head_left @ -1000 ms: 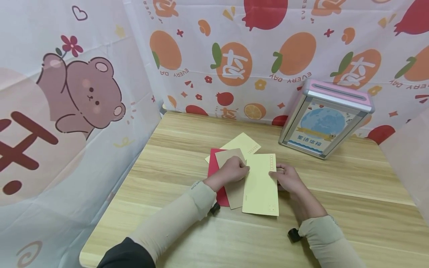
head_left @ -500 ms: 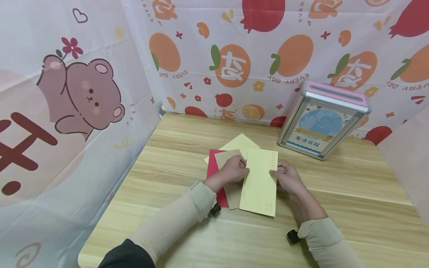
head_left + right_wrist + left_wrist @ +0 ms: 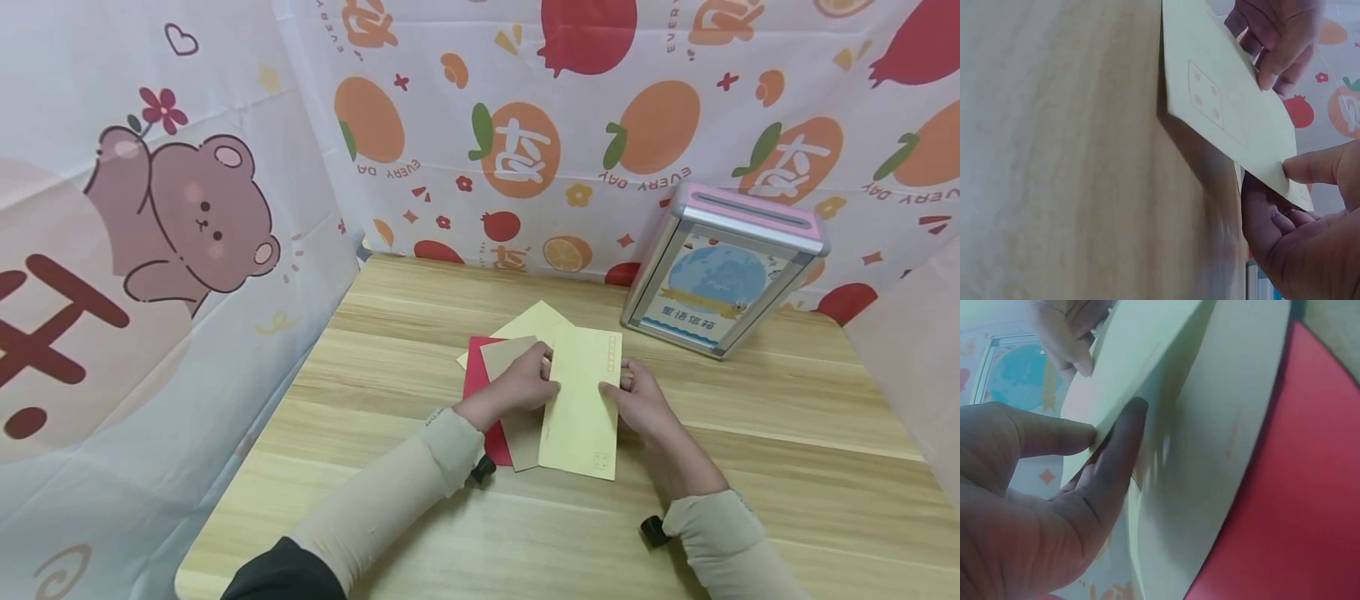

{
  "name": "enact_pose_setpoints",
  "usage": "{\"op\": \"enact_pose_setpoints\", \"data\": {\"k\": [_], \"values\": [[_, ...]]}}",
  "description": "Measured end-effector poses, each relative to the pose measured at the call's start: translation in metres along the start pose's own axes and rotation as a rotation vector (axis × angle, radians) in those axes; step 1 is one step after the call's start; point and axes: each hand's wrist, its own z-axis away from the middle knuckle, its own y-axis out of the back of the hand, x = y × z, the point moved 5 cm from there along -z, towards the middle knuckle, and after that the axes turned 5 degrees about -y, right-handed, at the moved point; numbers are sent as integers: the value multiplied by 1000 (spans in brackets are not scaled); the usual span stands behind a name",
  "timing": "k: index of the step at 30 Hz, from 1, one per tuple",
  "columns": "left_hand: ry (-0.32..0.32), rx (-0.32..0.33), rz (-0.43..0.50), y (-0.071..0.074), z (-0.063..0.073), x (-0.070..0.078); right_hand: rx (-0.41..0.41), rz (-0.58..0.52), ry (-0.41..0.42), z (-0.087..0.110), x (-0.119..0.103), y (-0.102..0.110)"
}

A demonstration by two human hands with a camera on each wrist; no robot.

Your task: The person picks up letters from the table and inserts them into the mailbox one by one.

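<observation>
Yellow envelope (image 3: 579,404) held between two hands at mid-table, long side running away from the person, printed face up. Left hand (image 3: 519,385) pinches its left edge, thumb above, fingers below; right hand (image 3: 637,404) does the same on the right edge. Brown envelope (image 3: 521,443) lies just left, partly under the yellow one; red envelope (image 3: 476,368) beneath the brown; another yellow, the back envelope (image 3: 534,322), slants out behind. Box (image 3: 716,287) stands upright at the right rear of the table (image 3: 405,292), well apart from the hands, its slot (image 3: 750,208) on top. The right wrist view shows a shadow under the held envelope's right side, so that part is raised; whether the far end touches anything is hard to tell. Step in hand, by judgement: handling this one envelope apart from the rest. Next move seems to call for even pinches, without dragging the brown one along.
</observation>
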Motion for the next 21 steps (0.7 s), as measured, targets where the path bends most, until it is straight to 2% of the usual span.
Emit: {"op": "enact_pose_setpoints", "data": {"k": [8,15,21], "values": [[-15,-3,-19,-1,0,0,-21,49,35,5,-3,-1],[-65,22,-34,0,0,1,8,78,21,9,-1,2],[-131,40,-18,4,-1,8,9,117,60,11,-11,5]]}}
